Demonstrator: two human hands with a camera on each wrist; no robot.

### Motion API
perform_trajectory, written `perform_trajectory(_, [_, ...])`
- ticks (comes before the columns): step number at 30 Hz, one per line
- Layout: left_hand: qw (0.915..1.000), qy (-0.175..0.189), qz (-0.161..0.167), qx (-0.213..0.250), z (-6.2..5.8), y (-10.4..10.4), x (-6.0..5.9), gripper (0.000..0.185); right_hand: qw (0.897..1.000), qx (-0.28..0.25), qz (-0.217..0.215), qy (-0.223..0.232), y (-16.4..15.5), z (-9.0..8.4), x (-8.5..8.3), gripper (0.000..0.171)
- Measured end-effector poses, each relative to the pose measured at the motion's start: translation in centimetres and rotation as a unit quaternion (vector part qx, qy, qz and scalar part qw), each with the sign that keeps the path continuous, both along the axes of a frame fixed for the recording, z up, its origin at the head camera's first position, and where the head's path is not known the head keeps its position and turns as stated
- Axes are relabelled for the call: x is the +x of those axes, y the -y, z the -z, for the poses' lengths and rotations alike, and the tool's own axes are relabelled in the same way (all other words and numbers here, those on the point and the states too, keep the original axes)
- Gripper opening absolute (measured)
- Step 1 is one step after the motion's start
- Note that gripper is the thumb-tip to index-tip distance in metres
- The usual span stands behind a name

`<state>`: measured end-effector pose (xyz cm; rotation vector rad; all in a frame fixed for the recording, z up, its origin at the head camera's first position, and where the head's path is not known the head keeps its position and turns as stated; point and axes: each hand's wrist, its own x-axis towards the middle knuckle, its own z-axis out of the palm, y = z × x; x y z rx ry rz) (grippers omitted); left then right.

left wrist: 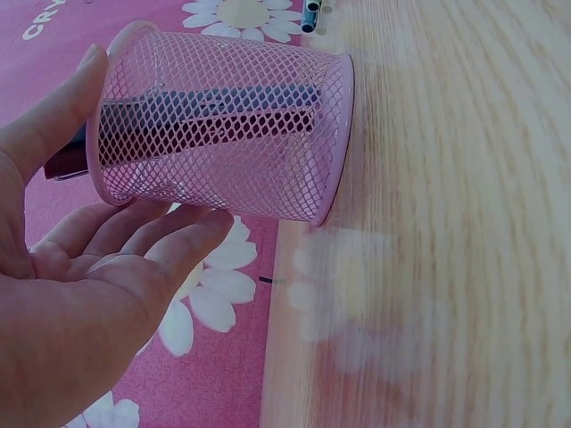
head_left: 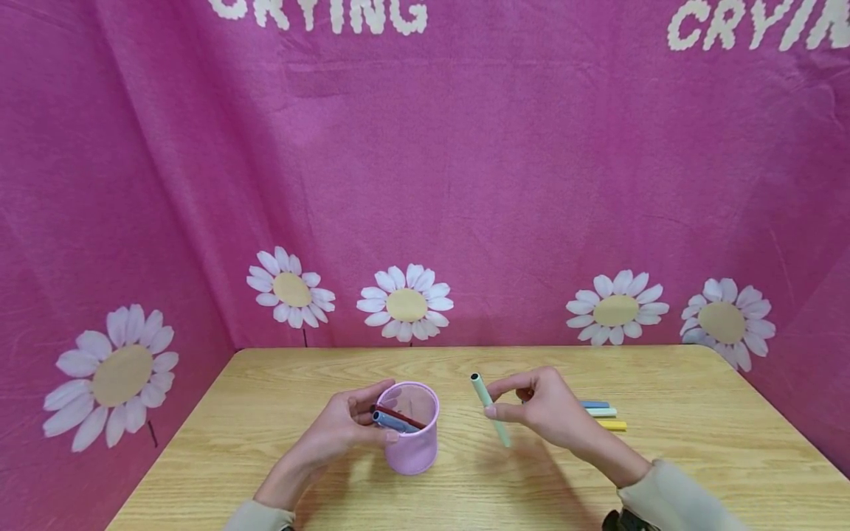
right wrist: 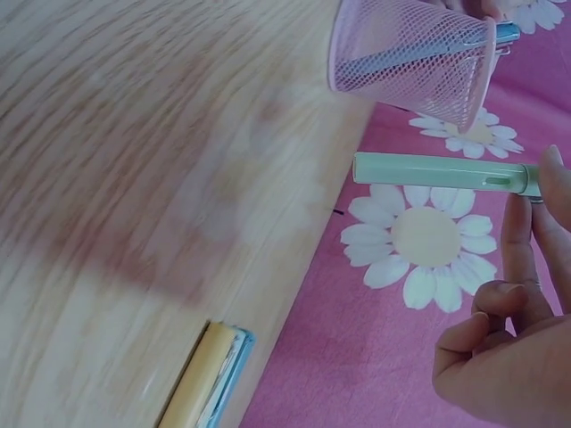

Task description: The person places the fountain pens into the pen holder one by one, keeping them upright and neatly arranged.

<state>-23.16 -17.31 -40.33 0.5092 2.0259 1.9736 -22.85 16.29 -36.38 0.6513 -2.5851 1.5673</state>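
While both hands work above the bench (head_left: pixel 664 472):
Left hand (head_left: pixel 339 428): fingers curled around pink mesh cup (head_left: pixel 412 431).
Right hand (head_left: pixel 547 409): pinching green marker (head_left: pixel 490 408).

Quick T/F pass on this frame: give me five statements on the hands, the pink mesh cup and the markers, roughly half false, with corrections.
1. The right hand pinches a pale green marker. True.
2. The pink mesh cup is empty. False: a dark red marker and a blue marker are in it.
3. The left hand is at the cup, fingers on its side, thumb at the rim. True.
4. The green marker is already inside the cup. False: it is in the air to the cup's right.
5. No markers lie on the table. False: blue, pale and yellow ones lie behind the right hand.
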Motion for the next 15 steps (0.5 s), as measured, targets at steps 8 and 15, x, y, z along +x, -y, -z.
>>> perform_trajectory(8, [1.0000, -0.001, -0.003, -0.002, 0.0, 0.0, 0.0, 0.091, 1.000, -0.010, 0.004, 0.014, 1.2, -0.6, -0.4, 0.018])
perform_trajectory(15, [1.0000, 0.000, -0.006, -0.006, -0.1, 0.0, -0.1, 0.090, 0.999, -0.030, 0.016, 0.016, 2.4, -1.3, -0.7, 0.019])
